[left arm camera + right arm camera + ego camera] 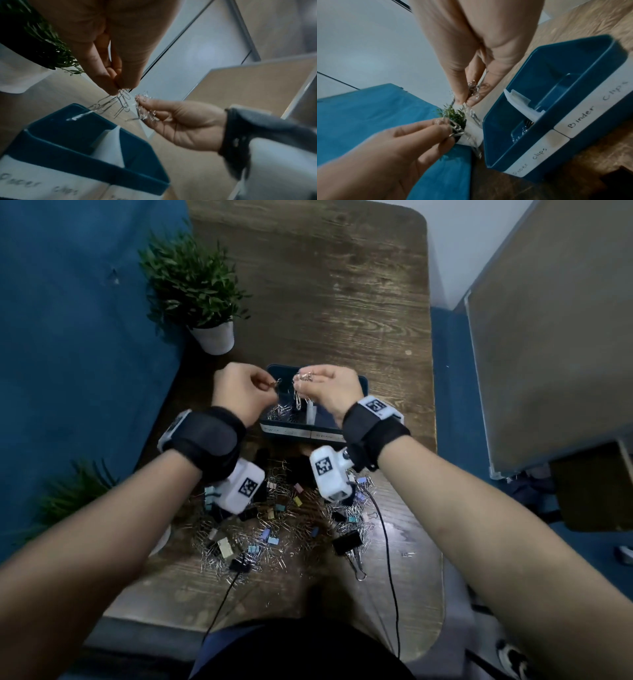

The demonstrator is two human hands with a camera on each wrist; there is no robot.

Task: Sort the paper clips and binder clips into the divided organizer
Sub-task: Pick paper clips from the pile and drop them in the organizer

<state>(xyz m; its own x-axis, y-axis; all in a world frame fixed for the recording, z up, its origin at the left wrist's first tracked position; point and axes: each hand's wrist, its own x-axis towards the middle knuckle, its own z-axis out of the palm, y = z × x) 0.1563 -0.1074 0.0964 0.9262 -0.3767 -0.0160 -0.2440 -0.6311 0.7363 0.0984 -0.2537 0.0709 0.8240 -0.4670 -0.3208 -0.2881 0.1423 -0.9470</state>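
The dark blue divided organizer [363, 386] stands mid-table with a white divider [109, 146]; its labels read "Paper clips" and "Binder clips" [599, 108]. Silver paper clips [279, 414] lie in its left compartment. Above it, my left hand [270, 386] pinches a few linked paper clips [109, 104] that hang over the left compartment. My right hand [300, 380] grips a tangled bunch of paper clips [145, 108], some dangling. The two hands are close together, almost touching. A mixed pile of paper clips and coloured binder clips [281, 525] lies on the near part of the table.
A potted plant [198, 285] stands behind the organizer at the left, another plant [72, 494] near the table's left edge. A large black binder clip [346, 542] lies in the pile. Black cables [387, 542] run across the table's near part. A board [548, 337] leans at right.
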